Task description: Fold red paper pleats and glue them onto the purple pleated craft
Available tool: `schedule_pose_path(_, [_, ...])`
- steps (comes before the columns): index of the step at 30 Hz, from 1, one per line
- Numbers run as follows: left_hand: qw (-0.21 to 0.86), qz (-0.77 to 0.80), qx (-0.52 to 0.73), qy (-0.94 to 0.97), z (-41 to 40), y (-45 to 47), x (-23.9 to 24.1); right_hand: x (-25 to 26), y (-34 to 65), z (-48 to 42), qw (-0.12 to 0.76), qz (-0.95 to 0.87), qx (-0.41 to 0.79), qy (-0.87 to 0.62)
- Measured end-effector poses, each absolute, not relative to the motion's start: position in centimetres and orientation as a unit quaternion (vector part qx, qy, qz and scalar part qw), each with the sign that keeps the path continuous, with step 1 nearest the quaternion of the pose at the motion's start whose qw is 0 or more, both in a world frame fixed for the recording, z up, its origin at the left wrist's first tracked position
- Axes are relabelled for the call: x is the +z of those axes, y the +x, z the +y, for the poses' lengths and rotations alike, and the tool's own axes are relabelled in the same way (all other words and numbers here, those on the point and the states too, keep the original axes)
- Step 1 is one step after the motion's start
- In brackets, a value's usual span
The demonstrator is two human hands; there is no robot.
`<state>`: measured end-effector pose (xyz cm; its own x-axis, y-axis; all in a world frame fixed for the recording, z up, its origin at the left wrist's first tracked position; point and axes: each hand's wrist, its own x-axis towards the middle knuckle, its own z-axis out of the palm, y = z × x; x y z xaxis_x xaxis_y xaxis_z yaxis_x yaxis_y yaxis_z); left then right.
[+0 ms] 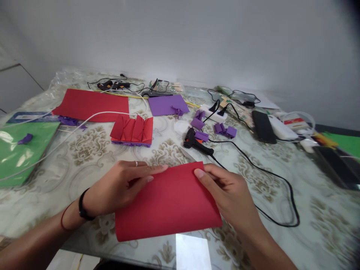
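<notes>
Red paper sheet (168, 204) held low in the frame's centre.
The left hand (120, 185) and right hand (227, 195) each pinch a top corner in a closed grip; it looks light, floppy, easily creased.

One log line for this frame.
left hand: holds red paper sheet | right hand: holds same sheet | glue gun: behind, untouched

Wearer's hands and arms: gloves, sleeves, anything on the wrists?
No gloves, and no sleeves in view on either forearm. The left hand has a slim silver-coloured ring on one finger. That wrist carries a black band and, just behind it, a thin red thread. The right hand shows nothing worn, and no markings are visible on either.
</notes>
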<state>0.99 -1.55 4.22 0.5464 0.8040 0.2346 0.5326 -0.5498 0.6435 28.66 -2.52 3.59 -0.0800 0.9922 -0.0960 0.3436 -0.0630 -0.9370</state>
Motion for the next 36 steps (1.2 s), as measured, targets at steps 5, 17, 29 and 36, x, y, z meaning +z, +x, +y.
schedule_pose_path(5, [0.251, 0.396, 0.275, 0.84, -1.54, 1.04, 4.43, 3.37, 28.9, -2.4, 0.363, -0.592, 0.453, -0.559])
schedule_pose_path(17, [0.298, 0.39, 0.258, 0.832, -1.54, 1.52, 4.09, 3.45, 28.62, -2.53, 0.353, -0.595, 0.486, -0.534])
schedule_pose_path(29, [0.328, 0.402, 0.233, 0.822, -1.64, 1.38, 4.28, 3.12, 28.51, -2.57, 0.392, -0.605, 0.489, -0.491])
schedule_pose_path(36, [0.341, 0.382, 0.233, 0.827, -1.53, 1.16, 4.33, 3.41, 28.82, -2.61, 0.379, -0.649, 0.462, -0.471])
